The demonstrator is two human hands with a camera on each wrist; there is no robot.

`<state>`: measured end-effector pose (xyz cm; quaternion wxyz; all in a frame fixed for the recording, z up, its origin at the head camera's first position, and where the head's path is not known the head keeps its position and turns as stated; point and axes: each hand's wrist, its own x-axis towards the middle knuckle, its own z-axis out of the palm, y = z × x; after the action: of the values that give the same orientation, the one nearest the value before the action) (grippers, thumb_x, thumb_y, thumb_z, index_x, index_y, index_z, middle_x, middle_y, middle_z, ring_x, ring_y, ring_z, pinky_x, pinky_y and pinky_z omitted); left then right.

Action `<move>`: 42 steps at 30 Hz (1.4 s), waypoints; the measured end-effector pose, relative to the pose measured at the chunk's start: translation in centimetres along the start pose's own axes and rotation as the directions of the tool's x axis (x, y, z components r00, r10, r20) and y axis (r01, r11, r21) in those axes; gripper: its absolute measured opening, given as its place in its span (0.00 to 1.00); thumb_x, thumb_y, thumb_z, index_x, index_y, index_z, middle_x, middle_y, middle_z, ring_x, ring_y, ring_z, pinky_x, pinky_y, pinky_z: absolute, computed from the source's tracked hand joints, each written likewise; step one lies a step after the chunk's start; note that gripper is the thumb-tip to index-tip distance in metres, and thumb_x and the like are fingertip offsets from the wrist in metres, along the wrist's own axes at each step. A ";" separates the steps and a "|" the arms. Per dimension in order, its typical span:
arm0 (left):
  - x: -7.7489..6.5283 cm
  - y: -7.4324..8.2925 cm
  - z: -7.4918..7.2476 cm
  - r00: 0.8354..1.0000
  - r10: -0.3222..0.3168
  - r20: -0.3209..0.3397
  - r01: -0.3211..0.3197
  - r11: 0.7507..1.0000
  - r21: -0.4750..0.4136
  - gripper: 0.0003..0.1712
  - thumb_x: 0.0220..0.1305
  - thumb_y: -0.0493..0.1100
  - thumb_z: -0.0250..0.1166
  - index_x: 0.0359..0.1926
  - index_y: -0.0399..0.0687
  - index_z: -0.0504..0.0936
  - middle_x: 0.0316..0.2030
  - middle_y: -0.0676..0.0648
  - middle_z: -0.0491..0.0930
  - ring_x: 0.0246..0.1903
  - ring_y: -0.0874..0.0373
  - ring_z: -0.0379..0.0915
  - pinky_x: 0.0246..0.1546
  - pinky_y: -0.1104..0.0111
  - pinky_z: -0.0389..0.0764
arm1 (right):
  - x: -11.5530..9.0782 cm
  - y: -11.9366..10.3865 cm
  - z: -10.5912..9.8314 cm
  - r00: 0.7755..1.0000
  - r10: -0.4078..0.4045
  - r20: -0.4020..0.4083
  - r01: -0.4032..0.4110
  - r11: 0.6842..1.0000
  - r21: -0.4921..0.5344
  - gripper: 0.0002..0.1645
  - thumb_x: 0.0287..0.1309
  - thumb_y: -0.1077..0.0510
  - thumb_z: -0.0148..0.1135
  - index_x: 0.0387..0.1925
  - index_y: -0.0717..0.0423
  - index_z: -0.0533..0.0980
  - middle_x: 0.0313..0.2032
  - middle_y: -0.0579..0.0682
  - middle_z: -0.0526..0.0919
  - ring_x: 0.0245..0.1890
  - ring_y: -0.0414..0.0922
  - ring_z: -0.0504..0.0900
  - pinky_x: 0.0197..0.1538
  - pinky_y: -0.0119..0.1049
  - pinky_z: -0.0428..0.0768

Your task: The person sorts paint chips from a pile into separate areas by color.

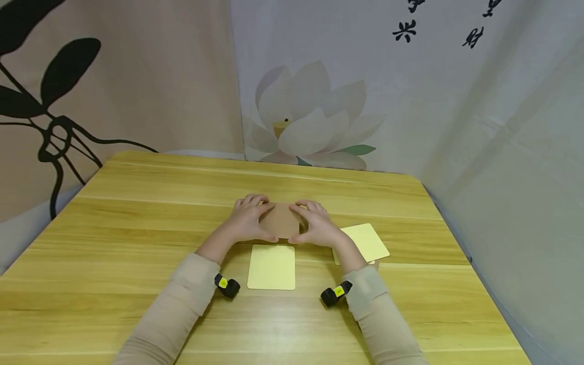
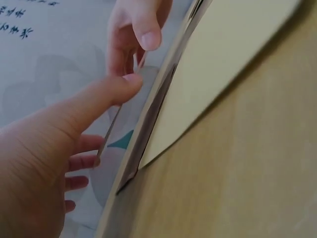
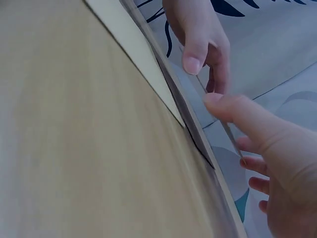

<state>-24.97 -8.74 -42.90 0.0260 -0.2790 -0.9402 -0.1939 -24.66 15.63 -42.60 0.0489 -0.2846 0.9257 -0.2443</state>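
Note:
Between my two hands is a thin, square brown card, its flat face toward the head camera. The left hand pinches its left side, thumb on the near face and fingers behind. On the opposite side the right hand grips it the same way. Both wrist views show the card nearly edge-on, as a thin line and a thin strip, held up off the tabletop. A pale yellow square card lies flat just in front of the hands.
More pale yellow cards lie overlapping under the right forearm, with a brownish corner showing beneath. A wooden table bears everything. Behind it hangs a printed curtain. Each wrist wears a black camera.

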 end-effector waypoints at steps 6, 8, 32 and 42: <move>-0.1 -0.6 0.3 0.999 -0.029 0.013 0.029 1.000 -0.008 0.57 0.39 0.71 0.73 0.67 0.45 0.69 0.63 0.43 0.63 0.63 0.44 0.51 0.58 0.49 0.54 | 0.7 0.2 0.4 0.999 0.024 0.043 -0.024 1.000 0.015 0.55 0.44 0.37 0.73 0.71 0.47 0.60 0.70 0.49 0.55 0.70 0.50 0.46 0.67 0.55 0.47; -0.1 -0.7 0.5 0.999 -0.040 0.015 0.041 0.999 -0.007 0.58 0.39 0.71 0.73 0.67 0.45 0.69 0.63 0.43 0.63 0.63 0.44 0.51 0.58 0.48 0.54 | 0.9 0.2 0.5 0.998 0.025 0.052 -0.026 0.999 0.021 0.55 0.44 0.37 0.73 0.71 0.47 0.60 0.71 0.49 0.55 0.70 0.51 0.46 0.67 0.55 0.47; -0.1 -1.3 1.7 0.995 -0.086 0.052 0.091 0.991 -0.102 0.57 0.41 0.69 0.73 0.67 0.42 0.68 0.65 0.40 0.61 0.64 0.41 0.51 0.59 0.46 0.52 | 1.7 1.8 1.4 0.994 0.011 0.112 -0.013 1.000 0.023 0.54 0.46 0.36 0.71 0.72 0.46 0.59 0.72 0.48 0.53 0.71 0.51 0.44 0.67 0.55 0.44; -0.3 -2.0 1.6 0.997 -0.058 0.051 0.064 0.987 -0.145 0.57 0.41 0.69 0.73 0.68 0.42 0.67 0.67 0.40 0.58 0.66 0.40 0.49 0.60 0.45 0.51 | 1.4 1.7 1.3 0.993 0.008 0.114 -0.014 0.998 0.053 0.55 0.47 0.37 0.71 0.73 0.46 0.57 0.73 0.49 0.50 0.71 0.51 0.42 0.67 0.58 0.44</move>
<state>-25.69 -9.79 -45.10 -0.0225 -0.2557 -0.9318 -0.2566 -26.35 15.55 -44.52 0.1106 -0.2914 0.9161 -0.2521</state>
